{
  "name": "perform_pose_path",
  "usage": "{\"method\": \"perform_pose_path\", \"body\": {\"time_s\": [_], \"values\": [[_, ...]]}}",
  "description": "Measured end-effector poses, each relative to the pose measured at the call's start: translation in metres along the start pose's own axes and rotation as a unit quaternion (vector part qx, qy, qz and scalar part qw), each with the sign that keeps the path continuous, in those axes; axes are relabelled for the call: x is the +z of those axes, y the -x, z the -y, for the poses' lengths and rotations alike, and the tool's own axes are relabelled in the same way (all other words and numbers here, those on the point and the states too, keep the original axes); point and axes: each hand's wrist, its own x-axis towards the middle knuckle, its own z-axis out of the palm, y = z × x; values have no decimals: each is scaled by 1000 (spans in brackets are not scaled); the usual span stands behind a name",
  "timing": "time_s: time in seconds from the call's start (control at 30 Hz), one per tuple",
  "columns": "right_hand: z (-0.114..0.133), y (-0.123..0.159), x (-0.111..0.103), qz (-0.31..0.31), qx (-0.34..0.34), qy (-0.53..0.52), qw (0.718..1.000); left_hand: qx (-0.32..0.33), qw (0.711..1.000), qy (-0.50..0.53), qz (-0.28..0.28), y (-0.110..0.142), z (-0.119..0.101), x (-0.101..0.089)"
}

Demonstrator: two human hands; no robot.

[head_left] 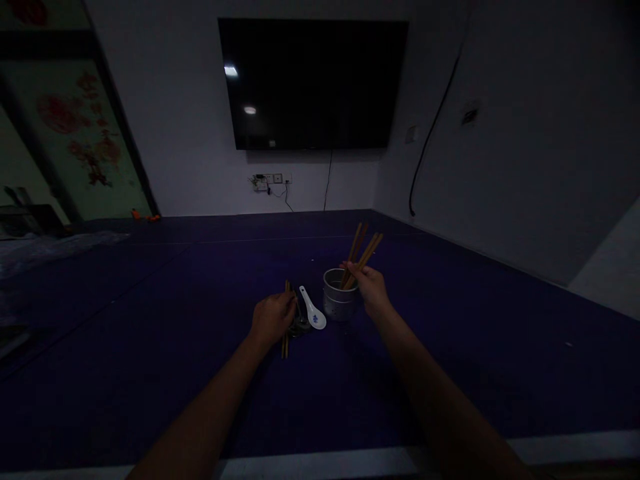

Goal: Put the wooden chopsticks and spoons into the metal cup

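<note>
My right hand (371,285) is closed round several wooden chopsticks (369,252). They lean to the right, their lower ends inside a grey metal holder (340,307) with small holes in its lower wall. My left hand (273,317) is closed, its fingertips at the handle of a dark metal spoon (301,323) lying on the purple surface. Beneath this hand lie more chopsticks (285,347), partly covered by it. A white soup spoon (314,315) with a blue mark in its bowl rests between the left hand and the holder. Dim light hides the finer finger contact.
The broad purple surface (175,373) reaches to the walls and has a pale front edge (310,463). Crumpled clear plastic (55,247) lies at the far left. A television (315,83) hangs on the wall, above sockets (270,179) and cables. Small orange things (146,217) lie at the back left.
</note>
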Motion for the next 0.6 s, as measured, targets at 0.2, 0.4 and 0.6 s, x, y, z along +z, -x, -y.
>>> {"method": "perform_pose_path", "body": {"time_s": [0.2, 0.4, 0.6], "values": [[-1, -2, 0, -4, 7, 15, 1000, -8, 1000, -12, 15, 0, -2, -2], [0, -1, -1, -8, 19, 32, 999, -30, 999, -16, 14, -2, 0, -3], [-1, 0, -2, -13, 26, 42, 999, -83, 996, -14, 16, -3, 3, -4]]}}
